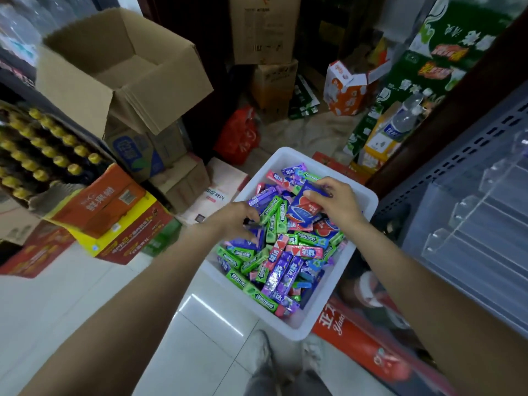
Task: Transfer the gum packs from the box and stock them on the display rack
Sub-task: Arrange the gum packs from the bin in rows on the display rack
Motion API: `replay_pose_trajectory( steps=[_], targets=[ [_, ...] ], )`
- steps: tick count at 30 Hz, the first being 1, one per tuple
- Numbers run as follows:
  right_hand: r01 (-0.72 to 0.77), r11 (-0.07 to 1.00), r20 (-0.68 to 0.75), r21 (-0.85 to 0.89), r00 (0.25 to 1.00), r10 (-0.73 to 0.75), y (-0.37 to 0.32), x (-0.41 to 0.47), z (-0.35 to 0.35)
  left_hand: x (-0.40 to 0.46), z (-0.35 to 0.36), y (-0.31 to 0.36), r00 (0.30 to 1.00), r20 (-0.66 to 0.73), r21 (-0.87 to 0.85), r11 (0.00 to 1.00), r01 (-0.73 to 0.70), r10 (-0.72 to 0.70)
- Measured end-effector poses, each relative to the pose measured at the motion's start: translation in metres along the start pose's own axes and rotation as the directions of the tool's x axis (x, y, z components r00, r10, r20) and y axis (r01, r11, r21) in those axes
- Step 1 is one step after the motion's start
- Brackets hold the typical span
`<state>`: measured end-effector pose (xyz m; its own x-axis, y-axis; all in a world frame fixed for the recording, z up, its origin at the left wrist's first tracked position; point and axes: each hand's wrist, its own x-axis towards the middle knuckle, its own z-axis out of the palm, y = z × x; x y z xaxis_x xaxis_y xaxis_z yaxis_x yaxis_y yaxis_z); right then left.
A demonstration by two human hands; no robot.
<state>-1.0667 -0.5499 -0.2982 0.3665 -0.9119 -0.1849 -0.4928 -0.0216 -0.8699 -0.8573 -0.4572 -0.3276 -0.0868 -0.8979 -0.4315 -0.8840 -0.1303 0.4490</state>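
- Hands: both reach into the white box (368,201). Right hand (337,201) pinches a blue flat pack with a red melon print (304,207) between thumb and fingers at the box's far side. Left hand (234,221) has its fingers curled down among the packs at the left wall; whether it has closed on one I cannot tell.
- Gum packs (274,252): a loose heap of green, purple, pink and blue sticks filling the box, which stands on the floor.
- Display rack (468,224): clear tiered dividers to the right, near the box; no packs visible in them.
- Stage, judged: picking up, nothing yet stocked.
- Risks, judged: the pinch on the blue pack is near one edge, so it may slip in the lift; curled left fingers may drag neighbouring sticks over the box wall; mixed flavours may land in the wrong rack lane.
- Surroundings: cardboard cartons (120,67), bottled drinks (43,150).
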Motion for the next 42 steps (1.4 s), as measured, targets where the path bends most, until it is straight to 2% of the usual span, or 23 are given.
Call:
replay_pose_trajectory(
  steps=[3,6,9,12,15,17,20,25,28,32,36,39,42],
  targets=[
    [-0.005,1.0,0.027,0.014,1.0,0.005,-0.006,-0.005,0.007,-0.006,0.013,-0.002,1.0,0.015,0.142,0.99,0.022,-0.024],
    [-0.025,1.0,0.043,0.017,0.999,0.025,-0.012,-0.009,0.01,-0.008,0.017,0.0,0.999,-0.009,0.347,0.937,-0.032,0.038],
    [-0.049,0.999,0.034,0.013,0.998,0.048,-0.017,-0.009,0.01,-0.008,0.016,0.001,0.997,-0.039,0.385,0.922,-0.043,0.063],
    [-0.079,0.995,0.025,0.054,0.997,0.078,-0.018,-0.01,0.007,-0.01,0.012,0.003,0.986,-0.154,0.242,0.97,-0.019,0.057],
    [-0.132,0.985,0.012,0.109,0.991,0.132,-0.023,-0.011,0.001,-0.01,0.001,0.012,0.928,-0.373,-0.116,0.993,-0.028,-0.018],
    [-0.173,0.964,0.006,0.2,0.984,0.175,-0.031,-0.014,-0.009,-0.007,-0.01,0.027,0.873,-0.476,-0.367,0.926,-0.084,-0.109],
    [-0.168,0.918,-0.034,0.36,0.981,0.193,-0.047,-0.022,-0.038,-0.001,-0.034,0.063,0.839,-0.51,-0.611,0.767,-0.198,-0.19],
    [-0.144,0.829,-0.139,0.54,0.956,0.257,-0.06,-0.033,-0.117,0.019,-0.074,0.132,0.837,-0.522,-0.697,0.648,-0.308,-0.164],
    [-0.063,0.745,-0.192,0.665,0.949,0.251,-0.062,-0.045,-0.17,0.032,-0.09,0.184,0.848,-0.508,-0.748,0.566,-0.346,-0.153],
    [0.074,0.675,-0.266,0.734,0.946,0.186,-0.054,-0.069,-0.231,0.044,-0.1,0.267,0.847,-0.528,-0.732,0.543,-0.412,-0.069],
    [0.068,0.596,-0.219,0.8,0.958,0.183,-0.042,-0.09,-0.282,0.054,-0.104,0.339,0.833,-0.552,-0.682,0.559,-0.471,0.027],
    [0.064,0.611,-0.175,0.789,0.977,0.124,-0.032,-0.104,-0.316,0.064,-0.103,0.375,0.839,-0.542,-0.687,0.548,-0.476,0.048],
    [0.076,0.644,-0.182,0.761,0.978,0.099,-0.027,-0.113,-0.345,0.073,-0.098,0.404,0.884,-0.461,-0.76,0.477,-0.442,0.085]
  ],
)
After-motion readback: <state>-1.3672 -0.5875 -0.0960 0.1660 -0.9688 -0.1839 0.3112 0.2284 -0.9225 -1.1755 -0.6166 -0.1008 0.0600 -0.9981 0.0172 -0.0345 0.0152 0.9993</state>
